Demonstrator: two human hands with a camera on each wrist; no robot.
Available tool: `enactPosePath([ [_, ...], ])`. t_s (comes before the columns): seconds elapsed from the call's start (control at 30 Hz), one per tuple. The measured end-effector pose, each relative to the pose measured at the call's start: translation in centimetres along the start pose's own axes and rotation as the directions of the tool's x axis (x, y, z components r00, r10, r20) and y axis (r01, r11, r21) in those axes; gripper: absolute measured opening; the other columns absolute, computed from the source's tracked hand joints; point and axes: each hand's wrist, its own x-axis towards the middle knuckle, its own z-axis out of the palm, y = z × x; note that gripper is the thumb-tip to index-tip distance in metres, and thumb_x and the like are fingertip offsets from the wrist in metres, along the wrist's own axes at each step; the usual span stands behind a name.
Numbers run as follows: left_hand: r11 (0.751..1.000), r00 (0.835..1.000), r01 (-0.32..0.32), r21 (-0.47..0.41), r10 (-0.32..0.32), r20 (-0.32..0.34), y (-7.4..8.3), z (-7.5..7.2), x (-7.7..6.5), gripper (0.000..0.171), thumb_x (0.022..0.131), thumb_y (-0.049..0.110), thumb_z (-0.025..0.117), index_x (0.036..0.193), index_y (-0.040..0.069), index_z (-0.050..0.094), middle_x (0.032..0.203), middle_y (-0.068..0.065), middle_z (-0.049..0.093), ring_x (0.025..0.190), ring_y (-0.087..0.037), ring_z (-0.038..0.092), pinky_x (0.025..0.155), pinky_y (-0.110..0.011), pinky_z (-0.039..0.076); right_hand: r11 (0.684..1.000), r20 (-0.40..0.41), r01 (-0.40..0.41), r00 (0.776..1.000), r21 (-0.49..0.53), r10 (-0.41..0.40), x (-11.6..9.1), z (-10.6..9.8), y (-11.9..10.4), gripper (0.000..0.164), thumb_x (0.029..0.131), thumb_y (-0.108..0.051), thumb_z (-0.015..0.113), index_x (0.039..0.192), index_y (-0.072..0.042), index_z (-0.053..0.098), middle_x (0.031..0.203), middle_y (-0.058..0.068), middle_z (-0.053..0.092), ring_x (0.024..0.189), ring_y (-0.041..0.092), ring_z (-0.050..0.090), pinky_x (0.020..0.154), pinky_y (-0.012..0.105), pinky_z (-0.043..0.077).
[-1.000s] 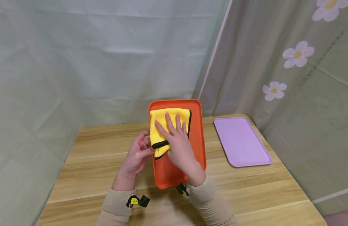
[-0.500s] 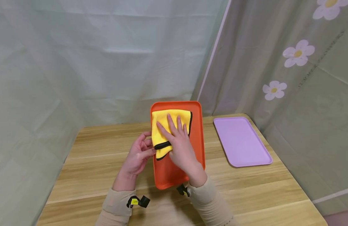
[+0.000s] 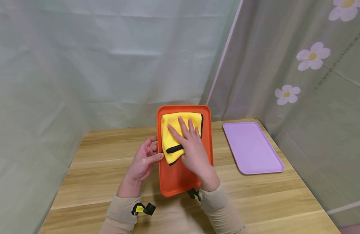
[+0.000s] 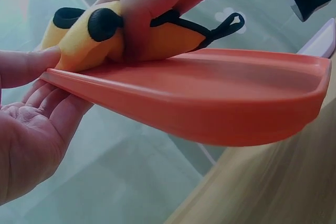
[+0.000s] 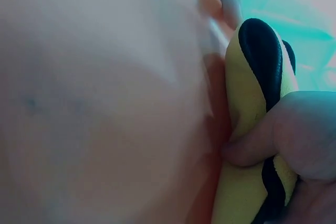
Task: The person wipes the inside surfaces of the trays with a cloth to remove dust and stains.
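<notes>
The orange tray (image 3: 176, 181) runs lengthwise front to back, its left long side pinched by the left hand (image 3: 145, 160), the right hand (image 3: 194, 152) spread over the yellow cloth (image 3: 170, 140).

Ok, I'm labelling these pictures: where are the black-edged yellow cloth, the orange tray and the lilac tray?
Black-edged yellow cloth (image 3: 170, 139), head view, on its left part.
Orange tray (image 3: 175, 178), head view, on its bare lower floor.
Lilac tray (image 3: 253, 148), head view, middle of its floor.
</notes>
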Motion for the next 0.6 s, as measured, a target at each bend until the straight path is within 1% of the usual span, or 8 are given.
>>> enactPosePath([
  [0.27,1.0,1.0,0.005,-0.002,-0.005,-0.007,0.1,0.0,0.0,0.05,0.094,-0.022,0.055,0.136,0.005,0.049,0.113,-0.009,0.077,0.09,-0.017,0.077,0.074,-0.029,0.063,1.0,0.0,-0.023,1.0,0.019,0.023,-0.5,-0.6,1.2,0.118,0.072,0.032,0.055,0.167,-0.035,0.037,0.18,0.004,0.01,0.163,0.042,0.003,0.127,0.067,0.013],
  [0.47,1.0,1.0,0.006,-0.002,-0.006,0.014,0.0,-0.1,0.0,0.049,0.095,-0.022,0.055,0.136,0.005,0.049,0.114,-0.011,0.077,0.091,-0.017,0.076,0.075,-0.028,0.063,0.998,-0.008,-0.055,0.998,0.036,0.056,-1.0,-0.5,2.2,0.119,0.071,0.033,0.051,0.167,-0.035,0.037,0.18,0.002,0.01,0.163,0.04,0.002,0.128,0.066,0.012],
  [0.6,1.0,1.0,0.011,-0.001,-0.011,0.014,0.0,0.0,-0.1,0.049,0.095,-0.021,0.055,0.136,0.006,0.049,0.113,-0.01,0.078,0.09,-0.016,0.076,0.075,-0.027,0.063,0.997,-0.026,-0.059,0.998,0.046,0.06,-1.2,-0.7,2.6,0.118,0.07,0.034,0.05,0.167,-0.033,0.039,0.179,0.002,0.011,0.163,0.04,0.002,0.128,0.066,0.012],
])
